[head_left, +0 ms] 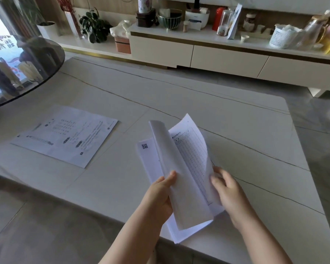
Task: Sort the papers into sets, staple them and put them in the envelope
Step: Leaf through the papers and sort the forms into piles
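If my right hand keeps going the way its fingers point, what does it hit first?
Probably nothing new: the right hand points up-left, its fingertips already at the gridded sheet of the paper stack held by the left hand. Depth is uncertain.

Pale marble-look table point(217, 111); dark glass round tabletop point(27, 69) left; long cream cabinet point(227, 58) behind; grey floor point(322, 130).

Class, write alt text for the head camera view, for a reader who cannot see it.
Two bare hands leaf through a stack of papers above a pale table: the left hand grips it, the right hand lifts a gridded sheet. A printed sheet lies flat to the left.
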### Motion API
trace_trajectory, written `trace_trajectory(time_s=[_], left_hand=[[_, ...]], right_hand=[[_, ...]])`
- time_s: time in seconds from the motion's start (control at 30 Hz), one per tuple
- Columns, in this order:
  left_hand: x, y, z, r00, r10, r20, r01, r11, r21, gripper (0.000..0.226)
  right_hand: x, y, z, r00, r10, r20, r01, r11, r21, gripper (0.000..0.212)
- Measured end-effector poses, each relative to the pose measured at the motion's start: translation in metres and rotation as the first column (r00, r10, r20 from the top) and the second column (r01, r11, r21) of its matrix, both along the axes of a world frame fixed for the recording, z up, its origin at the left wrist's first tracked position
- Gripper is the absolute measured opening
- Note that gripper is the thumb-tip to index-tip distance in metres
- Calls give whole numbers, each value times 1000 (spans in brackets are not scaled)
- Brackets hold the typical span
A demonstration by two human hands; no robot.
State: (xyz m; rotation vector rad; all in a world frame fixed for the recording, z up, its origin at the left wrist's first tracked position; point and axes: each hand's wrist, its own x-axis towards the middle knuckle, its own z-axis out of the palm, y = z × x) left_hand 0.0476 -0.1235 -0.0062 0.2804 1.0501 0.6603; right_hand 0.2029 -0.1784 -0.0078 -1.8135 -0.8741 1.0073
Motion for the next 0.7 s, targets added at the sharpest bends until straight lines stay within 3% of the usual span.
trace_trajectory(time_s=[0.1,0.17,0.23,0.33,0.43,0.53,0.7], left_hand=[[-3,1,-1,999,13,-35,-13,1000,4,26],[-3,2,-2,999,19,-45,-18,1000,24,25],[-3,3,-2,999,13,-42,-11,999,44,22],[-3,1,-1,1000,6,2,-6,998,65,16],[-3,0,0,999,8,41,-11,997,78,21],[-3,-1,3,996,-8,89,1,997,83,27],[-1,-2,7,990,-36,137,25,996,87,32]], right_hand=[[9,-4,6,969,-106,224,90,993,80,31],[7,-7,14,945,-112,307,59,983,174,30],[0,-7,17,964,7,267,-51,986,159,29],[-13,-7,13,928,337,159,-332,942,-57,60],[-21,-7,9,885,443,144,-424,894,-145,79],[-21,-6,10,887,412,209,-393,911,-125,68],[-19,-6,12,908,358,218,-361,932,-29,27]])
